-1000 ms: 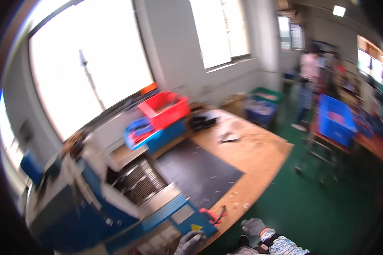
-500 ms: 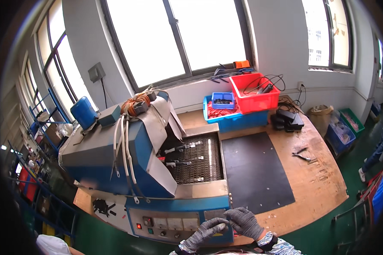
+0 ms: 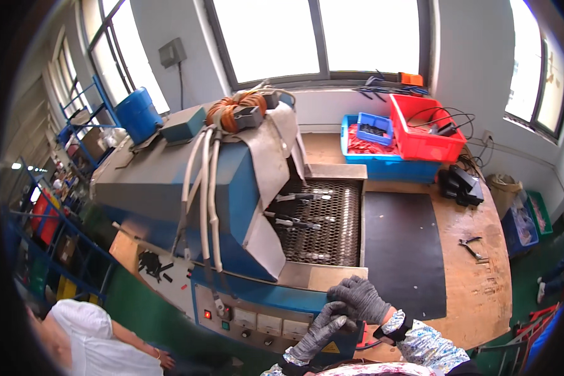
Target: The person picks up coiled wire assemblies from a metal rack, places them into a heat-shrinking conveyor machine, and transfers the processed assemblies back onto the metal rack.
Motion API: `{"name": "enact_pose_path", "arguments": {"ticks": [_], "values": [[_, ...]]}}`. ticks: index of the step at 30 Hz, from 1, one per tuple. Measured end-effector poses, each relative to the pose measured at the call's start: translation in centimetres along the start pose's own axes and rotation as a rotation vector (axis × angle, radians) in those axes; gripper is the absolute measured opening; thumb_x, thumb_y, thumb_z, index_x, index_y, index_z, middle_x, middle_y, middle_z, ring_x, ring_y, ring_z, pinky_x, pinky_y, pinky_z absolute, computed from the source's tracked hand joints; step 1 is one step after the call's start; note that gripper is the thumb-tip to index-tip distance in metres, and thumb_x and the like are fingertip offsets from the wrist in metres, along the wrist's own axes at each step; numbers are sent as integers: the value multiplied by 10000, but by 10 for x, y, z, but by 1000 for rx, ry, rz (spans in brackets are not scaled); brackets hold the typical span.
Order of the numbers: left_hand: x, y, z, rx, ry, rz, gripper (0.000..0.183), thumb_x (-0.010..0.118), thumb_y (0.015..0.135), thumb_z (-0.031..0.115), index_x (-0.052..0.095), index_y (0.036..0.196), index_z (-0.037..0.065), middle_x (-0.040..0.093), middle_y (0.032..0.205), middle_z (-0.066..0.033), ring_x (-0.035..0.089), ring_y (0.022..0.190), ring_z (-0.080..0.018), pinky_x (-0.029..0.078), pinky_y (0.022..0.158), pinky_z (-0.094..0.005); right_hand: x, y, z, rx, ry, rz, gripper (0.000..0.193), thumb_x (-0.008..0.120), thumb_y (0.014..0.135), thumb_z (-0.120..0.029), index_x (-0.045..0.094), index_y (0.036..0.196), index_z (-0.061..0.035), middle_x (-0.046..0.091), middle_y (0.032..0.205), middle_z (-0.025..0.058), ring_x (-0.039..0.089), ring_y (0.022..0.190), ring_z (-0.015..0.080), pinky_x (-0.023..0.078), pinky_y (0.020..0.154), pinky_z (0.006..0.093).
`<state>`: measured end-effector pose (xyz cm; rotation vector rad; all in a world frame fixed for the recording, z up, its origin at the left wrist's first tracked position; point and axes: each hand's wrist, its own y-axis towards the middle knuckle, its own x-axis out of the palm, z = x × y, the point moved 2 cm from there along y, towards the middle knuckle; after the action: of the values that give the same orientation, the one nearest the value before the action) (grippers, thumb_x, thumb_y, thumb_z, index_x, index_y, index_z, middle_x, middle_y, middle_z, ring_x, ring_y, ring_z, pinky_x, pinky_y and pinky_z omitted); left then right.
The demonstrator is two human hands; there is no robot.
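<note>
Both my hands wear grey knit gloves and meet at the front of the conveyor machine, over its control panel (image 3: 269, 323). My right hand (image 3: 360, 299) has its fingers curled down against the fingertips of my left hand (image 3: 319, 332). The left fingers are bent and held together, with the thumb alongside. Whatever may be between the fingers is hidden. Below the right hand a small red piece (image 3: 364, 336) shows beside a dark cord; whether I hold it cannot be seen. Beyond my hands, black cables with metal end lugs (image 3: 301, 224) lie on the mesh belt (image 3: 332, 245) at the machine's mouth.
Right of the belt lies a black mat (image 3: 404, 250) on the wooden table (image 3: 482, 301), with pliers (image 3: 472, 249) beyond it. Red (image 3: 429, 147) and blue bins (image 3: 391, 168) stand at the back. White-sheathed cables (image 3: 205, 188) hang over the machine's hood. A person in white (image 3: 94, 338) is at lower left.
The view has turned, so the machine and table sit further right in the picture. My hands stay together, the right now higher over the panel's edge. The person at lower left shows more.
</note>
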<state>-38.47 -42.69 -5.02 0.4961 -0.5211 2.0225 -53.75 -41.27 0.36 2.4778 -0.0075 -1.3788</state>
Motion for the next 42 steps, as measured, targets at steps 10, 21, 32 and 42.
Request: {"name": "enact_pose_path", "arguments": {"ticks": [10, 21, 32, 42], "values": [[48, -59, -40, 31, 290, 379, 345, 519, 885, 137, 432, 1203, 35, 536, 1070, -41, 495, 990, -104, 384, 893, -241, 10, 33, 21, -147, 139, -10, 114, 559, 760, -199, 567, 845, -123, 570, 726, 116, 569, 721, 317, 445, 638, 429], [96, -115, -129, -39, 956, 602, 296, 560, 847, 229, 533, 1097, 72, 585, 1004, -118, 560, 948, -239, 442, 824, -335, 12, 27, 21, -184, 167, 223, 101, 584, 730, -188, 585, 796, -112, 566, 731, 121, 552, 730, 312, 420, 646, 430], [15, -193, -209, -63, 424, 955, 311, 563, 839, 290, 572, 1062, 73, 619, 929, -50, 569, 871, -151, 451, 784, -300, 21, 7, 25, 8, 721, -8, 144, 581, 742, -72, 590, 886, -58, 567, 762, 48, 534, 702, 152, 436, 651, 282], [0, -228, -241, -26, 183, 1115, 218, 582, 836, 162, 586, 1020, 46, 619, 904, -38, 567, 872, -116, 457, 789, -265, -129, -36, -163, -1413, 1753, -1028, 226, 558, 775, -223, 576, 877, -22, 592, 818, 128, 570, 799, 307, 451, 704, 362]]}}
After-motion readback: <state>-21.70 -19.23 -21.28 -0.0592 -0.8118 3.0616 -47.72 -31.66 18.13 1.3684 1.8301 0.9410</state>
